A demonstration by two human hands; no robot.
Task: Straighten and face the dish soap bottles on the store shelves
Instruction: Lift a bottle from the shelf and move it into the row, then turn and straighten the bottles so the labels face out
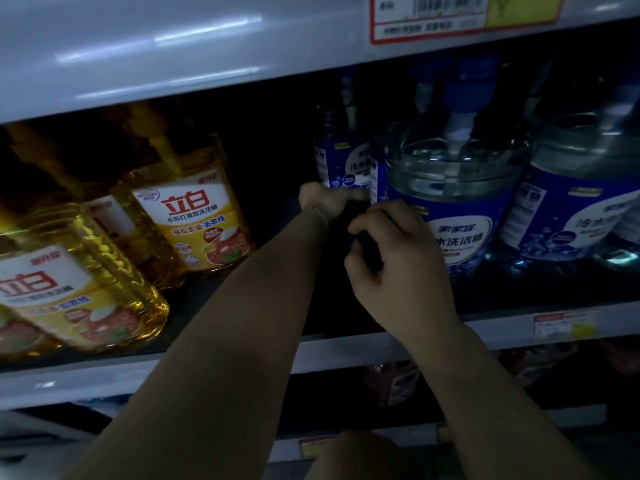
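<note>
Dim store shelving is filling the view, and a grey shelf [221,362] is carrying the dish soap. At its front a large blue bottle [453,188] is standing upright, long axis vertical, pump [462,95] on top, label facing the aisle. Left of it and deeper in, a rear blue bottle [341,161] is standing upright too, with its label turning roughly toward the aisle. The left hand [327,200] is reaching back there and clasping this bottle low down, thumb lying across its front. The right hand [394,268] is resting against the large bottle's left flank with its fingers curled; whether they are gripping anything cannot be told. At least four blue bottles are showing, two of them right of the large one. Further left, at least three yellow bottles [194,220] are standing with labels forward. Above it, a price tag [460,15] is hanging.
</note>
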